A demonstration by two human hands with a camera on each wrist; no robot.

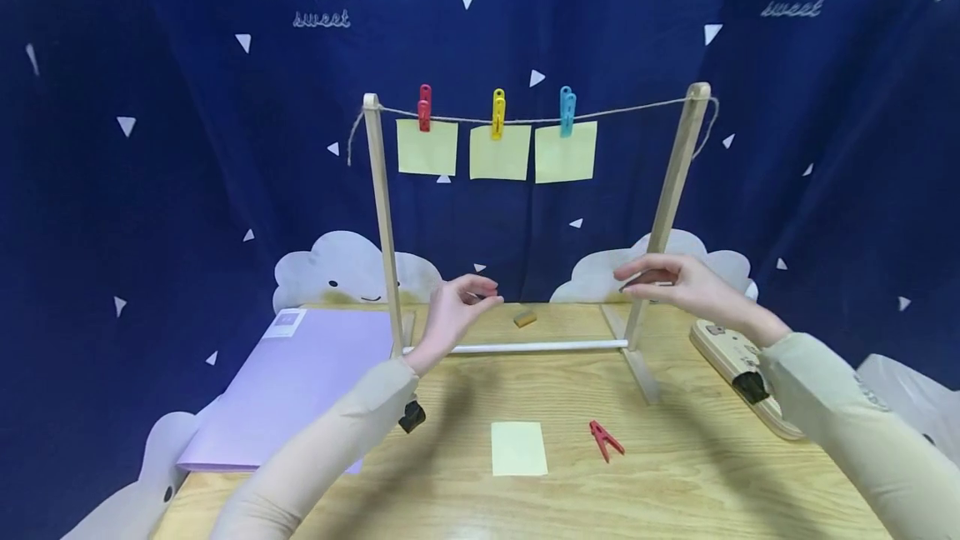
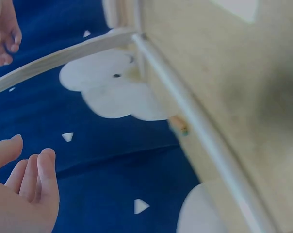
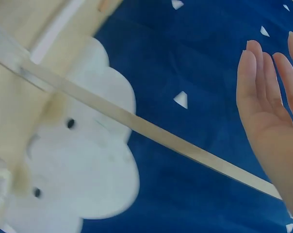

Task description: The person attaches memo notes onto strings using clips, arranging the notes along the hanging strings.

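My left hand (image 1: 457,313) is raised beside the left post (image 1: 384,223) of a wooden stand, fingers loosely bent and holding nothing. Near the right post (image 1: 670,190), my right hand (image 1: 686,283) hovers with relaxed fingers and nothing between them. A twine line (image 1: 637,109) runs between the posts. From it hang three pale yellow paper notes, clipped by a red clothespin (image 1: 424,108), a yellow clothespin (image 1: 498,115) and a blue clothespin (image 1: 567,112). On the table below lie another yellow note (image 1: 519,448) and a second red clothespin (image 1: 606,440).
A purple folder (image 1: 322,382) lies at the left of the wooden table (image 1: 570,507). At the right is a cream pencil case (image 1: 723,348). A white rod (image 1: 540,347) joins the stand's feet, and a small orange-brown block (image 1: 525,319) sits behind it. Dark blue curtain behind.
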